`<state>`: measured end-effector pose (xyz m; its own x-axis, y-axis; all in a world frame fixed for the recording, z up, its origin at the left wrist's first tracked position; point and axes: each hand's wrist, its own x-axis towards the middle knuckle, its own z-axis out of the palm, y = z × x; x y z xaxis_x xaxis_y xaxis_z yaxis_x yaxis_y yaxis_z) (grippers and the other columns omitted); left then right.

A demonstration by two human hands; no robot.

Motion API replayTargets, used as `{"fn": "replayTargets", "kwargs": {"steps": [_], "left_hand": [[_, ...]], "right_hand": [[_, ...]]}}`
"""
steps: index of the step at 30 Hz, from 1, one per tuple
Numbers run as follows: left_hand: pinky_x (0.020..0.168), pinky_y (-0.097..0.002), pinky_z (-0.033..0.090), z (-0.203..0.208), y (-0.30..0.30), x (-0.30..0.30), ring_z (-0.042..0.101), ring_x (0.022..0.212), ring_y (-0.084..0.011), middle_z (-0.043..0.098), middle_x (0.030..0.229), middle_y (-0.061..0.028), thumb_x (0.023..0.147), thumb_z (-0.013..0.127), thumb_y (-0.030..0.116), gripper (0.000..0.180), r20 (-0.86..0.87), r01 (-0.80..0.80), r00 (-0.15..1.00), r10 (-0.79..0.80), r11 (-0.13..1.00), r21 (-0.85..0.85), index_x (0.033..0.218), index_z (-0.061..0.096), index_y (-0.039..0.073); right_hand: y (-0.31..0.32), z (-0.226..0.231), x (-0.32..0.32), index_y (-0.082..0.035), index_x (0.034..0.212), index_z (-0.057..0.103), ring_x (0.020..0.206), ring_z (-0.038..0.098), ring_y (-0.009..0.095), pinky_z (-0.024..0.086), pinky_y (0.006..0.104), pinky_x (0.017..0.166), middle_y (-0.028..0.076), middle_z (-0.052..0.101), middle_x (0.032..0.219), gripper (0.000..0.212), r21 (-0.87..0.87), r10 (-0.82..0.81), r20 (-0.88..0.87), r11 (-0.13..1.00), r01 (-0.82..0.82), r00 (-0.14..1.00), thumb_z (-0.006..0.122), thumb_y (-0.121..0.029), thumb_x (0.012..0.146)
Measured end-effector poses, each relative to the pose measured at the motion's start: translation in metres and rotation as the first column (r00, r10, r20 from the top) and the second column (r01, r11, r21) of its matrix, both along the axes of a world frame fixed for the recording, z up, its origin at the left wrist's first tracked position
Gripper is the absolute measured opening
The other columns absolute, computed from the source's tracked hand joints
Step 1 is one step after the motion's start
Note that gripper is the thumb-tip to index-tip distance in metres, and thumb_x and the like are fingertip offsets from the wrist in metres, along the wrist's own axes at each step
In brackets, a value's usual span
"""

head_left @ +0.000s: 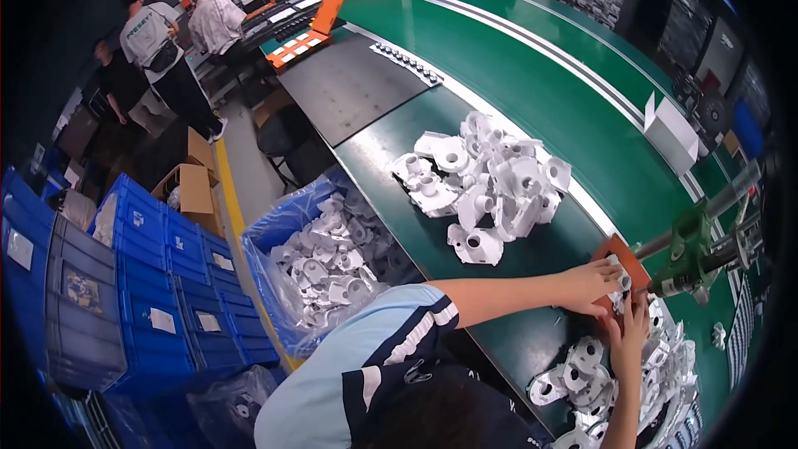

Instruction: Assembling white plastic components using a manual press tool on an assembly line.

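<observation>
Both my hands are at an orange-red block [638, 273] on the right of the green bench. A small white moulded part [616, 281] sits at the block, mostly covered by my fingers. My left hand [588, 284] reaches across from the left, its fingers closed over the part's near side. From below comes my right hand [630, 331], its fingers pressed to the same part's lower end. The head of a green hand press [683, 270] stands just right of the block, close to my fingers.
A heap of white housings [499, 179] lies on the bench left of the press; another heap [586, 374] surrounds my right forearm. A blue bin [270, 229] holding more stands beside the bench. Blue crates [158, 283] are stacked at left. Several people stand farther off.
</observation>
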<state>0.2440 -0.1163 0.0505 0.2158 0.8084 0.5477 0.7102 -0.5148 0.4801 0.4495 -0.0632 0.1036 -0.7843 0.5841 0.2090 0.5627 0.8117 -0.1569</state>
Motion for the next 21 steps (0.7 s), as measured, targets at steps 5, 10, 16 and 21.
{"fn": "replayTargets", "kwargs": {"steps": [5,10,16,21], "left_hand": [[0.109,-0.0447,0.022,-0.005,0.011,0.014,0.032,0.128,-0.0375,0.041,0.131,-0.0252,0.072,0.066,0.033,0.062,0.025,0.056,0.998,-0.057,0.998,0.038,0.119,0.046,-0.002],[0.109,-0.0439,0.022,-0.003,0.001,0.005,0.032,0.129,-0.0373,0.04,0.131,-0.0252,0.073,0.064,0.033,0.062,-0.019,-0.014,1.0,0.014,1.0,0.001,0.121,0.045,-0.002],[0.108,-0.0425,0.023,-0.007,0.001,0.005,0.032,0.128,-0.0376,0.037,0.135,-0.0249,0.073,0.064,0.034,0.063,-0.012,-0.035,0.999,0.034,0.998,-0.048,0.12,0.044,-0.004],[0.108,-0.042,0.023,-0.004,0.006,0.011,0.033,0.128,-0.037,0.037,0.136,-0.0247,0.074,0.063,0.035,0.063,-0.044,-0.003,0.999,0.001,0.999,-0.05,0.12,0.044,-0.004]], "right_hand": [[0.194,-0.069,0.152,0.002,0.125,0.044,0.107,0.053,0.016,0.041,0.0293,0.091,0.01,0.056,0.116,0.038,-0.609,-0.281,-0.632,0.757,-0.238,0.722,0.044,-0.017,0.092],[0.191,0.092,0.044,-0.003,0.117,0.054,0.091,0.057,0.016,0.046,0.0291,0.074,0.006,0.063,0.1,0.035,-0.78,-0.696,-0.609,0.441,-0.444,0.379,0.054,-0.01,0.083],[-0.02,0.232,-0.08,-0.005,0.097,0.05,0.075,0.051,0.014,0.042,0.0277,0.063,0.004,0.055,0.084,0.022,-0.638,-0.476,-0.765,0.463,-0.616,0.434,0.053,-0.021,0.082],[-0.177,0.342,-0.135,-0.007,0.08,0.047,0.062,0.046,0.013,0.038,0.0264,0.054,0.003,0.049,0.07,0.025,-0.511,-0.303,-0.859,0.53,-0.677,0.412,0.052,-0.031,0.082]]}}
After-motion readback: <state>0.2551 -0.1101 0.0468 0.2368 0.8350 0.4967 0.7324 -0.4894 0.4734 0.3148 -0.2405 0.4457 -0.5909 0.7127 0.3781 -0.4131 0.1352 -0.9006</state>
